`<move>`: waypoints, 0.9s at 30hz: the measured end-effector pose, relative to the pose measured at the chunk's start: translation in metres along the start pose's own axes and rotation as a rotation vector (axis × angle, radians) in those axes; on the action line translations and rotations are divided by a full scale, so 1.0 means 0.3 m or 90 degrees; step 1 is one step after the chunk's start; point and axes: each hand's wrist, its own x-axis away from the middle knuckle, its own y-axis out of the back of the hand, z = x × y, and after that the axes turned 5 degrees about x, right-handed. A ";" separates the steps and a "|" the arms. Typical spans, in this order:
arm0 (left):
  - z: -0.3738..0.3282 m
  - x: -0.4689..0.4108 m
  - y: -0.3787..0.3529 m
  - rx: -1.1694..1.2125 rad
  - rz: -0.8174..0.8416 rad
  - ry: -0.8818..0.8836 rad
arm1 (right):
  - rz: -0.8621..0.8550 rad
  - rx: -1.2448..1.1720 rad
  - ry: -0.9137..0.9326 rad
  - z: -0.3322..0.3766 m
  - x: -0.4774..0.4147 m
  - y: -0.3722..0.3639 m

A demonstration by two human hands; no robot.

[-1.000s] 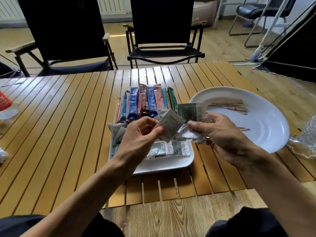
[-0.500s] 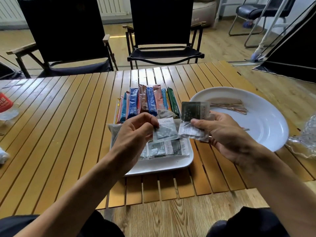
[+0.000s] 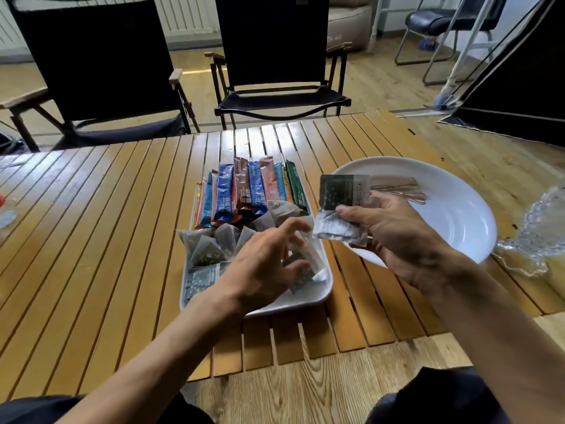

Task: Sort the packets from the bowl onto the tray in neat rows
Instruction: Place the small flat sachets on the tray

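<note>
Packets [image 3: 339,231], grey, are pinched between thumb and fingers of the right hand [image 3: 397,240] beside the bowl [image 3: 452,228]. The left hand [image 3: 263,267] has lowered its packet [image 3: 308,260] onto the tray [image 3: 324,290], fingers spread over it, grip unclear. Slatted wooden table [image 3: 107,240]; two black chairs [image 3: 275,56] beyond.

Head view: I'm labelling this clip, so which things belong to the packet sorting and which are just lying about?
Job: tray, bowl, stick packets, tea bags, grey packets gripped by the right hand, left hand over the tray.
Lying about: folding chairs, crumpled clear plastic, thin wire ties in the bowl.
</note>
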 end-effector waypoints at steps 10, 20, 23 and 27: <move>0.032 0.032 -0.029 -0.242 0.008 -0.057 | -0.006 0.002 -0.002 0.003 0.000 0.000; 0.036 0.018 -0.044 -0.141 0.038 -0.082 | -0.009 -0.002 0.008 0.003 0.009 -0.001; 0.035 0.024 -0.042 -0.101 0.025 -0.070 | -0.007 -0.005 0.010 0.000 0.008 -0.001; -0.014 0.020 0.006 0.178 -0.096 0.049 | 0.004 -0.019 0.020 -0.003 0.008 -0.004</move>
